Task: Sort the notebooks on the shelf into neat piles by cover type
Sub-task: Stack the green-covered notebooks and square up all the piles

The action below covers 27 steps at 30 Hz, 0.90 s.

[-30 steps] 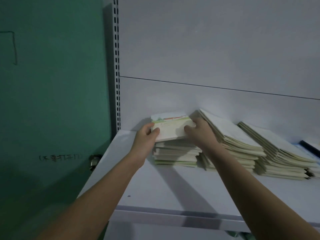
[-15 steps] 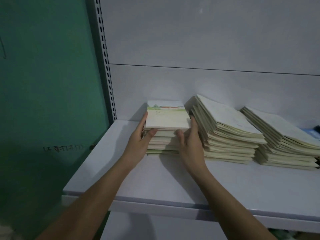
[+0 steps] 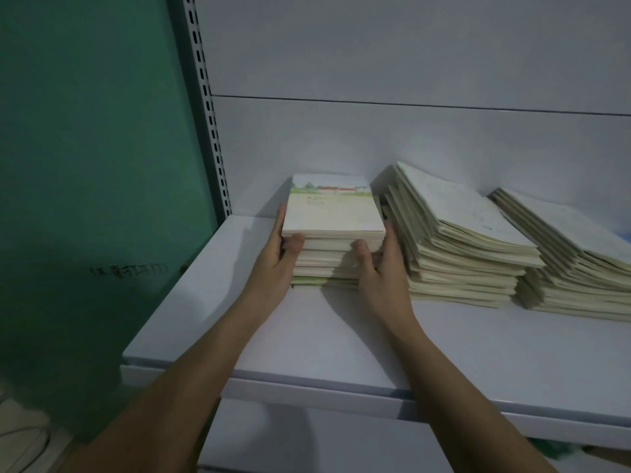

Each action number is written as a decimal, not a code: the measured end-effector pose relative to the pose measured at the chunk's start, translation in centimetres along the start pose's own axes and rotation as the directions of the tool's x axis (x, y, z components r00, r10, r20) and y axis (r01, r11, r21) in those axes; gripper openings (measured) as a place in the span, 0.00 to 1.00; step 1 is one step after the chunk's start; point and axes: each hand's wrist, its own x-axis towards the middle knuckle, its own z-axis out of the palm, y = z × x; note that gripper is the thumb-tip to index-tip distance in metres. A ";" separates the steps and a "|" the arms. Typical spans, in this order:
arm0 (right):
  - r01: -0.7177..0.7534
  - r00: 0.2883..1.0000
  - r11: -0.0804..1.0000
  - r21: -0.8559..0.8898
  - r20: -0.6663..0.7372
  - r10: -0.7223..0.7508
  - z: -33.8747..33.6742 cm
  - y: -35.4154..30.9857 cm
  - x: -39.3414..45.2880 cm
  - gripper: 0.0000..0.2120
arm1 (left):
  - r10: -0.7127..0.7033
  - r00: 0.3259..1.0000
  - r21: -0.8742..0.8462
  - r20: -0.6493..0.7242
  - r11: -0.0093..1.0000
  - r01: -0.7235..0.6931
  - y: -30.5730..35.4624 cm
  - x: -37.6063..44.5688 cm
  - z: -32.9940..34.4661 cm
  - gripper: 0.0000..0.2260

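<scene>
Head view: my left hand [image 3: 273, 264] and right hand [image 3: 382, 268] bracket the left pile of notebooks [image 3: 333, 257] on the white shelf [image 3: 341, 336]. Left fingers lie straight along the pile's left side, thumb pressed on its near edge; right fingers lie along its right side, thumb likewise on the near edge. Neither grip curls around anything. Top notebook [image 3: 333, 208] carries a landscape cover. Middle pile [image 3: 454, 240], slumped and fanned, sits just right of my right hand. Right pile [image 3: 573, 264] stands beside it. Green wall [image 3: 85, 148] at far left.
</scene>
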 end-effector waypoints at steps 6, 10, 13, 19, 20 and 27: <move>-0.106 0.994 0.991 0.079 0.005 0.106 -0.5 0.0 -0.9 0.11 | -0.012 1.000 0.009 0.029 1.000 0.012 -0.5 -0.5 0.1 0.26; -0.066 0.998 0.994 0.088 0.016 0.065 -0.7 0.5 -0.6 0.14 | -0.031 0.999 0.045 0.009 0.999 0.031 -0.9 -0.3 -0.1 0.22; -0.041 0.998 0.994 0.100 0.043 0.037 -0.9 0.7 -0.5 0.18 | -0.027 0.999 0.055 0.019 0.998 0.026 -0.5 -0.5 0.1 0.22; -0.066 0.996 0.990 0.128 0.072 0.057 -1.4 0.7 -0.5 0.15 | -0.013 0.999 0.072 0.031 0.997 0.011 0.2 -0.8 0.4 0.20; -0.080 0.995 0.988 0.133 0.067 0.072 -1.4 0.6 -0.6 0.15 | -0.012 0.999 0.061 0.034 0.998 0.010 0.3 -0.9 0.4 0.21; -0.078 0.997 0.988 0.136 0.032 0.074 -1.1 0.5 -0.5 0.14 | 0.015 1.000 0.069 0.016 0.998 -0.016 0.2 -0.6 0.0 0.20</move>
